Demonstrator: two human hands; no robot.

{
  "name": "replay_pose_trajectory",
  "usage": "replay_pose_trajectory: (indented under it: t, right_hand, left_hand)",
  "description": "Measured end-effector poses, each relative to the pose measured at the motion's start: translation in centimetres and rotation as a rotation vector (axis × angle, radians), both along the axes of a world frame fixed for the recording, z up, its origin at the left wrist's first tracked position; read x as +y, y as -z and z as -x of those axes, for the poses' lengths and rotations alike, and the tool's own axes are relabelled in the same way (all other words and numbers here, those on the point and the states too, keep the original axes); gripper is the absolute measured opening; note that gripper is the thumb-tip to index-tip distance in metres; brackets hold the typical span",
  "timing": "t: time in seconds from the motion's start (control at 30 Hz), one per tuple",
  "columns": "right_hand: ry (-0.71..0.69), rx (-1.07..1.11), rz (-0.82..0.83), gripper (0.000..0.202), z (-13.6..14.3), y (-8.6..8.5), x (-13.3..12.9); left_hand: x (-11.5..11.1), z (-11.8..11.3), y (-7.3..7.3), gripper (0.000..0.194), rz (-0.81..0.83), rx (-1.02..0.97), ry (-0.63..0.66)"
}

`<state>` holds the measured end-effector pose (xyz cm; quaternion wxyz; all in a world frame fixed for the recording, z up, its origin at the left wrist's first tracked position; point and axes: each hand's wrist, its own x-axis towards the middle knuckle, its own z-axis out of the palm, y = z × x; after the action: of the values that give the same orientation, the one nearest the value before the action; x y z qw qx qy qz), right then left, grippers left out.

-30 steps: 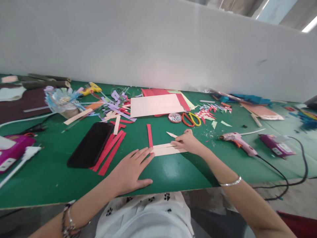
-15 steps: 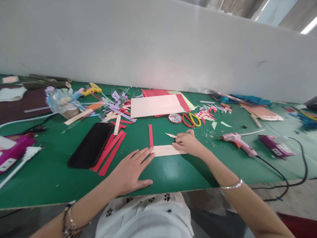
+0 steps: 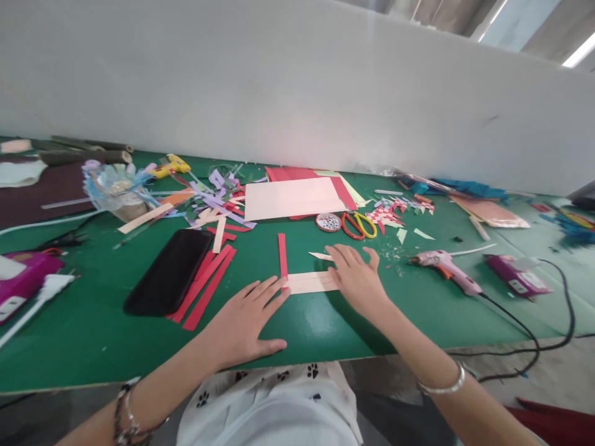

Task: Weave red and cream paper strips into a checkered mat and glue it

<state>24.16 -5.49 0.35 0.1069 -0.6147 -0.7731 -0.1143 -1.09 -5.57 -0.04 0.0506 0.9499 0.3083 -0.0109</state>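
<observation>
My left hand (image 3: 246,319) lies flat on the table with its fingers out. Its fingertips press where a red paper strip (image 3: 282,257) meets cream paper strips (image 3: 309,283) that run side by side to the right. Over the right end of these cream strips is my right hand (image 3: 357,279), palm down with fingers stretched and apart. A pale pointed paper piece (image 3: 319,255) sticks out at its fingertips, partly covered by them. The ends of the cream strips under the right hand are hidden.
Left of the hands lie a black phone (image 3: 170,272) and loose red strips (image 3: 209,294). Beyond are a cream sheet (image 3: 292,198), scissors (image 3: 365,224) and a round container (image 3: 328,222). A pink glue gun (image 3: 449,269) with its cord lies on the right.
My right hand has unbent its fingers and spread them over the strips, shifting slightly. The left hand stays in place.
</observation>
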Motion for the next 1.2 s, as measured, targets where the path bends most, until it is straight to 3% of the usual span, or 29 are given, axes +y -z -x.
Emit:
replay_pose_trajectory:
  t: [0.13, 0.27, 0.6, 0.9, 1.0, 1.1, 1.2]
  right_hand:
    - [-0.294, 0.051, 0.19, 0.061, 4.4, 0.6, -2.4]
    - [-0.26, 0.125, 0.321, 0.074, 6.3, 1.4, -3.1]
    - [-0.007, 0.086, 0.327, 0.064, -1.0, 1.8, -4.1]
    - [0.02, 0.071, 0.349, 0.066, -0.9, 2.1, -4.2]
    - [0.021, 0.065, 0.319, 0.061, -0.7, 1.3, -3.7]
    - [-0.07, 0.069, 0.217, 0.043, 0.6, -0.9, -1.9]
    - [-0.426, 0.096, 0.262, 0.033, 3.7, -3.2, 1.2]
  left_hand:
    - [0.1, -0.1, 0.1, 0.077, -0.004, -0.003, -0.009]
    - [0.1, -0.1, 0.2, 0.079, 0.004, 0.004, -0.011]
    - [0.0, -0.2, -0.3, 0.078, 0.052, -0.004, -0.007]
    - [-0.1, -0.1, -0.2, 0.076, 0.053, -0.011, -0.021]
    - [-0.1, 0.0, 0.0, 0.075, 0.044, -0.018, -0.014]
    - [-0.1, 0.0, 0.1, 0.074, 0.032, -0.022, -0.001]
    - [-0.2, 0.1, 0.1, 0.072, 0.018, -0.025, 0.005]
